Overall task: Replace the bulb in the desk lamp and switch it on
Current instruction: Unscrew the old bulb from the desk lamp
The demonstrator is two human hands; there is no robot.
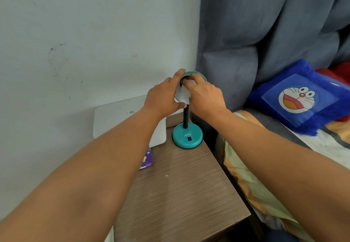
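Note:
A small desk lamp stands at the back of a wooden bedside table (180, 185). Its teal round base (187, 136) carries a dark switch at the front, and a black neck (186, 116) rises from it. The teal shade (182, 94), white inside, faces me. My left hand (162, 97) grips the shade's left rim. My right hand (204, 97) reaches into the shade, fingertips at the dark socket in its middle. Whatever the fingers hold there is hidden; no bulb shows.
A white flat box (121, 116) leans on the wall behind the table's left side. A purple bulb carton (146, 159) lies partly under my left forearm. A bed with a blue cartoon cushion (299, 97) and a grey padded headboard (265, 33) is to the right.

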